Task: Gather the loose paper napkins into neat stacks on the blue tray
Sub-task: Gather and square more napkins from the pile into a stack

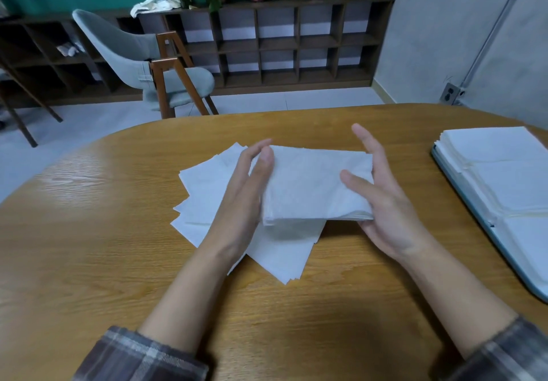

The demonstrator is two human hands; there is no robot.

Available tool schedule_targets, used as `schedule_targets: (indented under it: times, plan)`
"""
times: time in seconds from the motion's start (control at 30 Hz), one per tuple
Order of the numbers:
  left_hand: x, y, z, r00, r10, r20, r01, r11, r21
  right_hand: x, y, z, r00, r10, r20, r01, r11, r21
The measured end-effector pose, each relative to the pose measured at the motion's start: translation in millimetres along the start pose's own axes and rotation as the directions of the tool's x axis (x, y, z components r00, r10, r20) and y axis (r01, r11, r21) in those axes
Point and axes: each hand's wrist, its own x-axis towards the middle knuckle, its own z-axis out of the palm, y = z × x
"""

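A thick stack of white paper napkins (pixel 314 185) is held just above the table between my two hands. My left hand (pixel 246 191) presses its left side with straight fingers, thumb lying on the top. My right hand (pixel 385 199) presses the right side with straight fingers, its thumb over the top and its palm under the near right corner. Beneath lie several loose napkins (pixel 204 199), fanned out untidily on the wooden table (pixel 89 247). The blue tray (pixel 486 232) sits at the right edge, carrying neat white napkin stacks (pixel 510 179).
A grey chair with wooden legs (pixel 166 75) stands beyond the table's far edge. Behind it runs a dark cubby shelf (pixel 281 48) with potted plants on top. A grey wall with a socket (pixel 452 93) is at the right.
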Motion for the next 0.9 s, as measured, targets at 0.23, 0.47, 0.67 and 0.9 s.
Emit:
schedule_targets:
  times: [0.23, 0.47, 0.67, 0.9]
  plan:
    - [-1.3, -12.2, 0.6, 0.989, 0.134, 0.056, -0.144, 0.944, 0.296, -1.9, 2.4, -6.3, 0.993, 0.042, 0.108, -0.01, 0.961, -0.276]
    - [-1.4, -11.4, -3.3, 0.976, 0.146, 0.163, -0.198, 0.906, 0.375, 1.5, 15.9, -16.5, 0.984, 0.082, 0.161, -0.003, 0.898, -0.441]
    - [-5.7, -15.1, -3.0, 0.968, 0.149, 0.202, -0.221, 0.887, 0.406, 0.9, 24.4, -20.7, 0.99, 0.084, 0.11, -0.027, 0.896, -0.442]
    - [-6.2, -18.1, -6.1, 0.939, 0.212, 0.271, -0.324, 0.809, 0.49, -2.4, 27.1, -20.0, 0.991, 0.074, 0.11, -0.019, 0.901, -0.433]
